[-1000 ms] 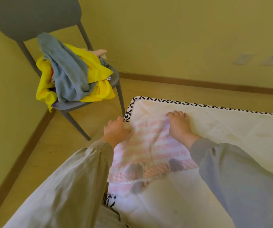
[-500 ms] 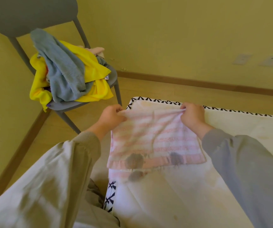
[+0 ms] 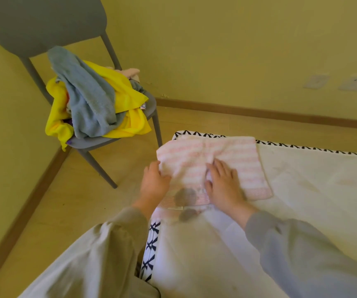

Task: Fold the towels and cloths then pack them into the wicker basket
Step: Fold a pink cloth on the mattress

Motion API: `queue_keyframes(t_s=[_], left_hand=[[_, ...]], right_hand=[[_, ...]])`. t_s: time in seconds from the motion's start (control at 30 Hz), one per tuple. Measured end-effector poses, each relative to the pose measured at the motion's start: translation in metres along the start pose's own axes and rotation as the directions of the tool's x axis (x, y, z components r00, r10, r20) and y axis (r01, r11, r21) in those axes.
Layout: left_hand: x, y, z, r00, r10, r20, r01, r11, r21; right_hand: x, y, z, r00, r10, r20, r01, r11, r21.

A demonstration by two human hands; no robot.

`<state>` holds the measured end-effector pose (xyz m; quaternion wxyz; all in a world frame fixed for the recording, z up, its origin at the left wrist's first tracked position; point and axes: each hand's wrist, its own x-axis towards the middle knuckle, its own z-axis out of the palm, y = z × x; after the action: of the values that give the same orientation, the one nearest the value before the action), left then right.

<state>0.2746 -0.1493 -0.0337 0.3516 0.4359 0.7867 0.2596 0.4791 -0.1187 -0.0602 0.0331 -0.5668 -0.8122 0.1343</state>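
Observation:
A pink-and-white striped towel lies spread at the near left corner of the white mattress, its left edge overhanging the side. My right hand presses flat on the towel's middle with straight fingers. My left hand touches the towel's left edge, fingers loosely extended against the cloth. A pile of cloths sits on the grey chair: a blue-grey towel draped over a yellow cloth, with a pale pink one behind. No wicker basket is in view.
The chair stands in the room's corner, left of the mattress, on a wooden floor. Yellow walls with a brown baseboard run behind. Wall sockets sit at the right. The mattress has a black-and-white patterned border.
Half a second ago both hands pinched the towel's far corners, lifted. Now the towel lies flat farther up the mattress and both hands have let go, drawn back and rest on it.

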Motion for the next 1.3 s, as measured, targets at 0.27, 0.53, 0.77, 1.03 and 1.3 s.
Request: queue_keyframes(t_s=[0.27,0.53,0.77,1.03,1.3], left_hand=[[0.0,-0.002,-0.011,0.953,-0.275,0.129,0.303,0.846,-0.439],[0.004,-0.013,-0.026,0.982,-0.187,-0.04,0.172,0.956,-0.238],[-0.022,-0.013,-0.027,0.858,0.512,0.034,-0.483,0.785,0.386],[-0.045,-0.019,-0.004,0.752,0.511,0.415,-0.649,0.471,0.597],[-0.047,-0.012,-0.016,0.542,0.776,0.322,-0.787,0.335,0.518]], right_hand=[[-0.01,-0.001,0.017,0.992,0.03,0.123,-0.022,0.998,-0.066],[-0.008,0.001,0.005,0.972,0.004,0.233,0.012,0.998,-0.067],[-0.023,0.005,-0.009,0.971,-0.078,0.225,0.064,0.996,0.067],[-0.031,-0.001,-0.022,0.952,-0.202,0.229,0.218,0.975,-0.046],[-0.034,0.009,-0.03,0.919,-0.371,-0.129,0.369,0.928,-0.043]])
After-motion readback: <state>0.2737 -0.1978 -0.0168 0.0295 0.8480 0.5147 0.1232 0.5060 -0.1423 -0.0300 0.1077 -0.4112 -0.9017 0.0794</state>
